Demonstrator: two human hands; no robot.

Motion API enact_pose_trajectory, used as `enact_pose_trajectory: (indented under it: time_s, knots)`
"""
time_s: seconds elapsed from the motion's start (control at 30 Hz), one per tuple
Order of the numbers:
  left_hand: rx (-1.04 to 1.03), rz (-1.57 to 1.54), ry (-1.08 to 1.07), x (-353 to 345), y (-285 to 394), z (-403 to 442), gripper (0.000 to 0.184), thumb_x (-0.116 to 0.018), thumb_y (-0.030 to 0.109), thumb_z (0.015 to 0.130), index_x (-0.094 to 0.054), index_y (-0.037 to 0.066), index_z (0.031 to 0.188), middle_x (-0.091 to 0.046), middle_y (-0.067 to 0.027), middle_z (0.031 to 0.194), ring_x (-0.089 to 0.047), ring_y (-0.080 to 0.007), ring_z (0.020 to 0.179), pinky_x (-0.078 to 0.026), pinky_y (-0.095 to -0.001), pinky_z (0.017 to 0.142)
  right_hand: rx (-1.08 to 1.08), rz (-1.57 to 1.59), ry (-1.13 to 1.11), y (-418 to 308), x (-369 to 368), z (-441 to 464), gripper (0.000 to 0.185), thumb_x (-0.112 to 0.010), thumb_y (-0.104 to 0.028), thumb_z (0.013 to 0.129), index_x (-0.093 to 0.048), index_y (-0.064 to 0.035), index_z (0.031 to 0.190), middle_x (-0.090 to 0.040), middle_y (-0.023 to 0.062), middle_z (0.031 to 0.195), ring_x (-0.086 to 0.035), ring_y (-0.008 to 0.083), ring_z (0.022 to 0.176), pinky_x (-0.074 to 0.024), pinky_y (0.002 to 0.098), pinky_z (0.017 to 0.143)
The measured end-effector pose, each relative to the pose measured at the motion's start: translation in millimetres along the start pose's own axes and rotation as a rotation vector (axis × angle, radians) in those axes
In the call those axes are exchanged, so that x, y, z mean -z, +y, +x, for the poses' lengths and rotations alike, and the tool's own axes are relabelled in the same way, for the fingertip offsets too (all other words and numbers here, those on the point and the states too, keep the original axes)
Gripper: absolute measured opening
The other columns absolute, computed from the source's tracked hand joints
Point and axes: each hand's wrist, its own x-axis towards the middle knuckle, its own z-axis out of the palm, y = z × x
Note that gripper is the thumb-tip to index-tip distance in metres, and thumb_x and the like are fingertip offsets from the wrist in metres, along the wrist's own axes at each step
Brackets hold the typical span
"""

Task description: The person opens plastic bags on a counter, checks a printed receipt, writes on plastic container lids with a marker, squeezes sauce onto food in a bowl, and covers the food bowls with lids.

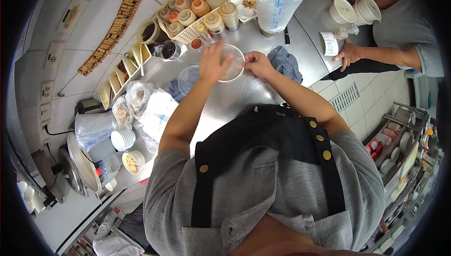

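Note:
A round white-rimmed takeout bowl (233,74) sits on the steel counter between my hands, with what looks like a clear lid over its top. My left hand (214,64) lies over the bowl's left side, fingers stretched out and the thumb apart. At the right rim, my right hand (258,65) pinches the edge between thumb and fingers; whether it grips lid or bowl I cannot tell. Another clear round plastic lid (189,78) lies just left of my left hand. A crumpled blue-grey cloth (285,64) rests beside my right hand.
Behind stands a basket (191,33) of sauce bottles, beside a filled plastic bag (281,9). A co-worker's hand (346,54) is near a paper slip (330,44) and white paper tubs (342,11). Left are condiment trays (114,81), bags and a food-filled bowl (133,162).

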Motion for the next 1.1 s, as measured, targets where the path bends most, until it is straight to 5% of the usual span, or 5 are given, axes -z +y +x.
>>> enact_pose_trajectory:
  time_s: [0.17, 0.33, 0.77, 0.97, 1.1]
  knots:
    - [0.192, -0.599, 0.233, -27.3, -24.4, -6.5, 0.021, -0.061, 0.018, 0.095, -0.069, 0.005, 0.11, -0.064, -0.0119, 0.099, -0.062, -0.0282, 0.086, -0.048, -0.0321, 0.082, 0.354, -0.069, 0.003, 15.2, -13.2, 14.1, 0.022, -0.065, -0.005, 0.09, -0.062, -0.0018, 0.112, -0.061, 0.006, 0.095, -0.06, 0.0164, 0.087, -0.0513, 0.0299, 0.079]
    - [0.245, -0.643, 0.178, -30.8, 8.7, -8.3, 0.016, -0.061, 0.016, 0.096, -0.068, 0.004, 0.104, -0.059, -0.0107, 0.092, -0.059, -0.0238, 0.083, -0.047, -0.0316, 0.076, 0.665, -0.374, 0.026, 19.1, -6.2, 33.9, 0.017, -0.059, -0.01, 0.095, -0.067, -0.0024, 0.108, -0.059, 0.0112, 0.096, -0.059, 0.0223, 0.092, -0.0475, 0.0324, 0.086]
    - [0.557, -1.126, 0.172, -59.9, 2.6, -15.0, 0.029, -0.069, 0.02, 0.092, -0.061, 0.002, 0.113, -0.061, -0.0089, 0.098, -0.056, -0.0195, 0.082, -0.046, -0.031, 0.077, 0.45, -0.035, -0.093, 35.2, 1.5, 42.9, 0.021, -0.064, -0.013, 0.093, -0.06, -0.0005, 0.109, -0.056, 0.0076, 0.095, -0.055, 0.0196, 0.09, -0.0455, 0.0313, 0.084]
    - [0.228, -0.318, 0.531, 7.2, 44.8, -14.8, 0.024, -0.067, 0.016, 0.09, -0.061, 0.004, 0.11, -0.06, -0.0115, 0.1, -0.056, -0.0262, 0.087, -0.046, -0.0378, 0.08, 0.696, -0.235, 0.859, 4.9, 59.6, 12.3, 0.094, -0.089, -0.019, 0.067, -0.03, -0.0001, 0.138, -0.04, 0.0165, 0.129, -0.046, 0.0272, 0.109, -0.0414, 0.0408, 0.097]
    - [0.293, -0.45, 0.678, 9.3, 65.5, -5.2, 0.021, -0.062, 0.014, 0.094, -0.061, 0.003, 0.112, -0.058, -0.0084, 0.102, -0.055, -0.0185, 0.09, -0.045, -0.0313, 0.079, 0.854, -0.134, 0.542, -17.2, 108.7, 57.5, 0.119, -0.094, -0.019, 0.057, -0.018, 0.0006, 0.146, -0.032, 0.0216, 0.142, -0.037, 0.0327, 0.133, -0.0335, 0.0433, 0.109]
